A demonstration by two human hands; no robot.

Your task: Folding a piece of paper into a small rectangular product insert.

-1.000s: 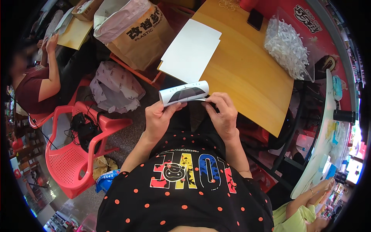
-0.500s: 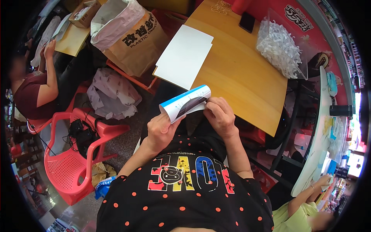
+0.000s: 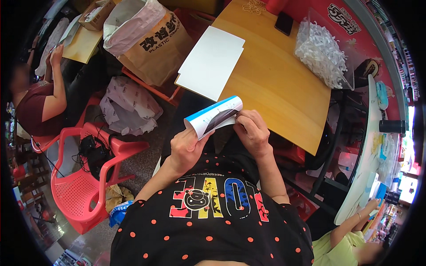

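Observation:
A sheet of printed paper (image 3: 216, 116), white with a blue edge and a dark picture, is curled over into a loose roll in front of my chest. Its left end sits in my left hand (image 3: 185, 150), whose thumb presses on the near edge while the other fingers are partly hidden behind the paper. At the other end, my right hand (image 3: 253, 133) pinches the sheet's corner between thumb and bent fingers. Just beyond the roll, a stack of white sheets (image 3: 211, 62) lies on the near left corner of the wooden table (image 3: 270, 84).
A clear bin of white paper strips (image 3: 321, 57) and a black phone (image 3: 283, 24) are on the table. To the left stand a large brown bag (image 3: 153, 57), a plastic bag (image 3: 128, 106) and a red chair (image 3: 77, 188). People sit at both sides.

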